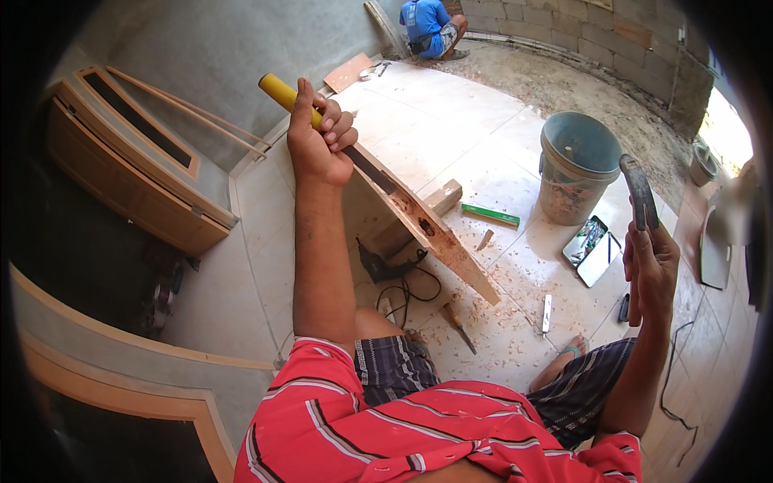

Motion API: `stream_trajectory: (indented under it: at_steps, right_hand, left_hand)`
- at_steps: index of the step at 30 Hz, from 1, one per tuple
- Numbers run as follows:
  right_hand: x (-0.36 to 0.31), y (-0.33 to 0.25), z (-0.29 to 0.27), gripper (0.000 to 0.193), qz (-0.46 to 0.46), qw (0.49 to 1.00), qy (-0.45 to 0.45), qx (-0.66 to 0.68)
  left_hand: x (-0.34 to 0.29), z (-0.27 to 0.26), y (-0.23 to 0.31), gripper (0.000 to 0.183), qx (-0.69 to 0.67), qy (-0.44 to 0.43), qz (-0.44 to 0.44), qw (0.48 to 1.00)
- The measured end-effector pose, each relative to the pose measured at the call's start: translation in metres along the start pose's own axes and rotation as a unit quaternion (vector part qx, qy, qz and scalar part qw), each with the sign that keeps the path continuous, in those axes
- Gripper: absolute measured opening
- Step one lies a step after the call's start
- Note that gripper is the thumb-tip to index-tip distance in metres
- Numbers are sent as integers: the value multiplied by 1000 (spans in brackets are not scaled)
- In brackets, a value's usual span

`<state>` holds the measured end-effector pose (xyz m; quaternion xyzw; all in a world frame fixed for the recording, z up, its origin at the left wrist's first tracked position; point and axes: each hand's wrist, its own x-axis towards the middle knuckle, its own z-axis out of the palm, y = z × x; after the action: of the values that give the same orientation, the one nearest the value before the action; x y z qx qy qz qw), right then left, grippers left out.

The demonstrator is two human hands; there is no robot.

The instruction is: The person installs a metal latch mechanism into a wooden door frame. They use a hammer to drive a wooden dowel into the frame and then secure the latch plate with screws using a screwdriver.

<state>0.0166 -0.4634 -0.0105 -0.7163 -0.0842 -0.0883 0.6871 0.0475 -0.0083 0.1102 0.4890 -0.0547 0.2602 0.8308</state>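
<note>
My left hand (324, 137) is raised and closed around the yellow handle of a chisel (366, 167). Its dark blade slants down to the edge of a long wooden board (463, 259), by a rough slot cut into it. Away to the right, my right hand (654, 262) grips a hammer (641, 193) with a dark curved head and a brown handle showing below the fingers. The hammer is well apart from the chisel. Wood chips lie around the board, and a second hand tool with a wooden handle (457, 324) rests on the floor near my legs.
A grey bucket (573, 189) stands beyond an open case of small bits (592, 249). A corded power tool (378, 264) lies left of the board, near a wood block (441, 196) and a green box (491, 215). Door panels (133, 173) flank the left. A person in blue (427, 28) squats far off.
</note>
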Motion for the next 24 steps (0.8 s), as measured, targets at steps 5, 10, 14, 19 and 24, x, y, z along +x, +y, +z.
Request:
stream_trajectory:
  at_steps: [5,10,14,19,24]
  right_hand:
    - [1,10,1,46,9,999,-38,-31]
    - [-5,2,28,44,11,996,-87,4]
    - [12,-16,51,44,-121,979,-135,-92]
    - [54,-102,124,45,-238,939,-149,-198]
    - [118,-177,219,38,-444,853,-129,-243]
  left_hand:
    - [-7,5,-8,37,33,59,84,994]
    - [-23,0,-7,38,-6,54,121,991]
    - [-12,-4,-10,43,-13,45,89,995]
    - [-3,3,-12,40,6,16,55,998]
    - [0,6,-11,39,11,21,48,999]
